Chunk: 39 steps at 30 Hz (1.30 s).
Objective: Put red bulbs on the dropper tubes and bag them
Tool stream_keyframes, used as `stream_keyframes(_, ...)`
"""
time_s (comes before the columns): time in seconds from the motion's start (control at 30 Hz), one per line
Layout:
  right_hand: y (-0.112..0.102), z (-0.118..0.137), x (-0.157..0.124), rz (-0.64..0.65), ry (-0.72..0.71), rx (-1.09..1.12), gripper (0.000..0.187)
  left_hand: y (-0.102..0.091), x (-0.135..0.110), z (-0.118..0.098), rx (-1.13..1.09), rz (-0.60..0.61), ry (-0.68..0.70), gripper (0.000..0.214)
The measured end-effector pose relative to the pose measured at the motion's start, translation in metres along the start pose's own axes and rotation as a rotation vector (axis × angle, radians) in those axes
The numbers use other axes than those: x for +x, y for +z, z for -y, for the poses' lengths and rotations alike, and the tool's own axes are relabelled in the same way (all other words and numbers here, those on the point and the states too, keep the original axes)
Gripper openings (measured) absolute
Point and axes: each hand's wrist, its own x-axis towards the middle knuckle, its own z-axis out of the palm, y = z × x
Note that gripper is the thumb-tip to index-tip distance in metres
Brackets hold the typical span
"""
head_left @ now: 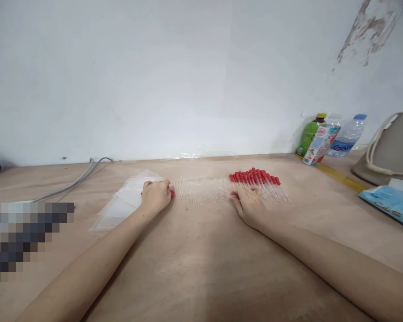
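Note:
My left hand (156, 197) is curled closed on red-capped droppers, whose red tips poke out at its right side. It rests at the edge of a stack of clear plastic bags (127, 199). My right hand (250, 203) lies on the table with fingers pinched on a thin clear glass tube (224, 191). Just beyond it a row of red-bulbed droppers (257, 179) lies side by side. Between my hands, a row of bare clear glass tubes (201, 188) spreads over the wooden table (201, 259).
A grey cable (77, 181) runs along the back left. Three bottles (322, 136) stand against the white wall at the right. A beige bag (392, 150) and a blue packet (391, 201) sit at the far right. A blurred patch covers the left edge.

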Motion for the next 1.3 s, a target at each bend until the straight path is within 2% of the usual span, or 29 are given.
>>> stream_keyframes(0.13,0.001,0.000,0.001,0.010,-0.019,0.032,0.020,0.008,-0.001,0.001,-0.019,-0.119,0.035,0.024)
stream_keyframes(0.3,0.000,0.000,0.001,0.012,-0.048,0.018,0.024,0.008,0.000,-0.001,-0.053,-0.308,0.095,0.023)
stream_keyframes(0.47,-0.002,0.000,0.002,0.041,-0.046,0.022,0.025,0.005,-0.007,-0.021,-0.384,-0.372,0.205,0.028)
stream_keyframes(0.63,-0.003,0.000,0.002,0.055,-0.044,0.074,0.019,0.000,-0.025,-0.052,-0.653,-0.317,0.312,0.017)
stream_keyframes(0.73,-0.004,0.002,0.001,0.049,-0.055,0.119,0.017,-0.001,-0.033,-0.064,-0.775,-0.225,0.263,0.006)
stream_keyframes(0.9,-0.003,0.010,0.001,0.047,-0.077,0.170,0.017,0.009,-0.037,-0.073,-0.994,-0.062,0.174,0.009)
stream_keyframes(1.13,-0.003,0.015,0.001,0.075,-0.115,0.210,0.018,0.009,-0.037,-0.075,-0.949,-0.084,0.225,0.020)
stream_keyframes(1.3,-0.004,0.016,0.003,0.099,-0.148,0.284,0.015,0.002,-0.037,-0.076,-0.931,-0.047,0.265,0.021)
